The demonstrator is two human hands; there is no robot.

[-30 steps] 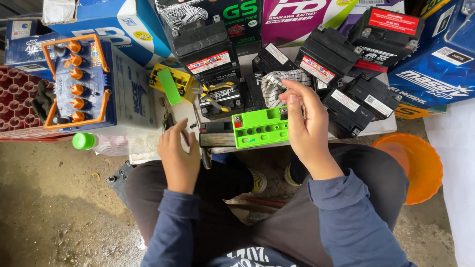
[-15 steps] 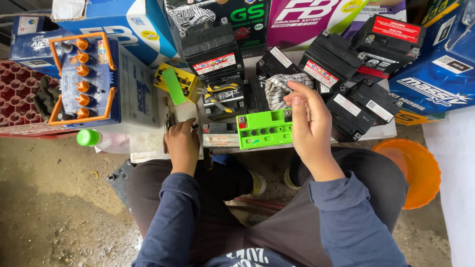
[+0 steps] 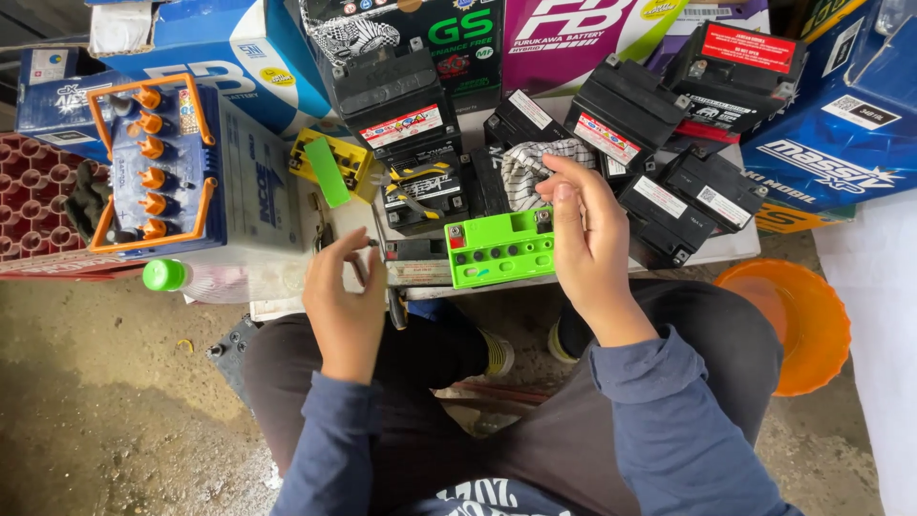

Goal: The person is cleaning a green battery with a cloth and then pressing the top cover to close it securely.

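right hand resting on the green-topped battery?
No: the right hand is raised at the checked cloth, its fingers pinching it, just beside the green-topped battery and not resting on its top.

Your left hand (image 3: 346,304) rests on the board edge, left of the small battery (image 3: 501,248) before you. Your right hand (image 3: 589,239) sits just right of that battery, fingertips touching the cloth (image 3: 527,164) behind it. Further batteries (image 3: 669,182) lie behind and right. A bottle (image 3: 205,280) lies to the left, below the large battery (image 3: 181,177). A bowl (image 3: 802,320) sits on the floor beside your right knee.
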